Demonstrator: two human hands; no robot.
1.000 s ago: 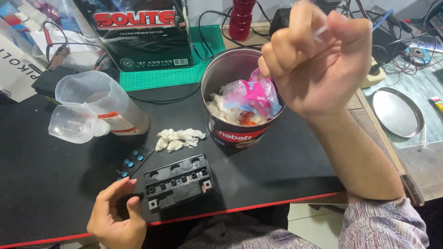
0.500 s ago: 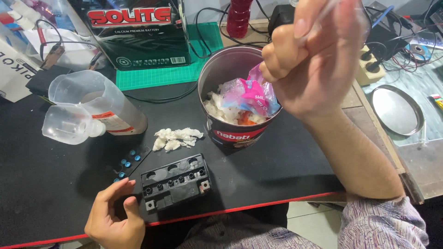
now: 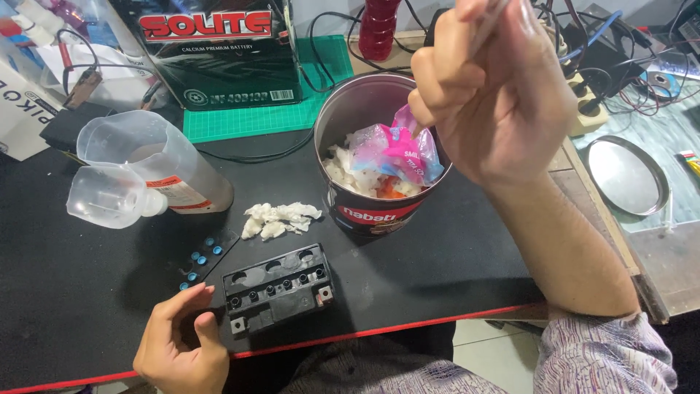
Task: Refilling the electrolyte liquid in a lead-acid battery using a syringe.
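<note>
A small black battery (image 3: 278, 287) lies near the front edge of the black table (image 3: 80, 292), its row of open holes facing up. My left hand (image 3: 181, 343) rests beside its left end, fingers curled, touching or almost touching it. My right hand (image 3: 492, 87) is raised over a round tin (image 3: 368, 211) full of scrap paper and pink plastic. Its fingers are closed around a thin clear, tube-like thing whose upper part leaves the view. A black strip with blue caps (image 3: 200, 260) lies left of the battery.
A wad of white tissue (image 3: 278, 217) lies in front of a clear plastic jug with a funnel (image 3: 149, 171). A black carton (image 3: 219, 51) stands on a green mat (image 3: 255, 117). A tin lid (image 3: 627, 175), cables and a power strip are at the right.
My right hand has risen and turned slightly above the tin. My left hand has stayed beside the battery.
</note>
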